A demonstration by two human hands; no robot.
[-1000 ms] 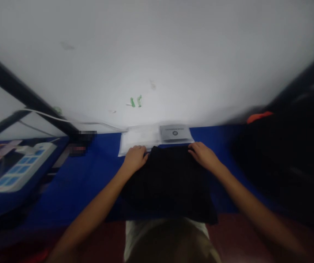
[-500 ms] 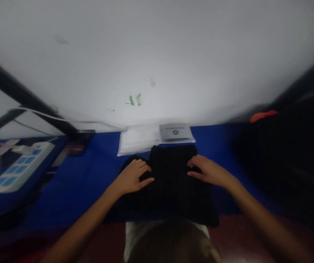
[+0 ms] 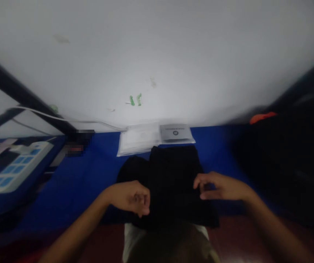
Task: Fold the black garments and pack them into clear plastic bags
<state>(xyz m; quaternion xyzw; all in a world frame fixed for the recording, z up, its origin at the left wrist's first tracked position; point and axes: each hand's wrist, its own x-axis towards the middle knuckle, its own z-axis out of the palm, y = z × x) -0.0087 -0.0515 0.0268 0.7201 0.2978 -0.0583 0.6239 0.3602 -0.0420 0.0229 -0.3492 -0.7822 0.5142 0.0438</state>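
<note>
So there's this black cloth (image 3: 170, 175) lying on the blue worktop (image 3: 85, 182), its near edge down by the person's lap, and it sits mostly between the two hands. Left hand (image 3: 132, 198) is over its left side, fingers curled in, and I honestly can't tell if that grip has any fabric in it. Right hand (image 3: 218, 186) is at the right edge, grip partly open, thumb and fingers apart, can't tell if it's touching. Just beyond the far edge are some whitish packets (image 3: 140, 138) plus a grey packet (image 3: 176, 133) beside them, right near the wall (image 3: 186, 73). Power strip (image 3: 19, 168) is way off left
</note>
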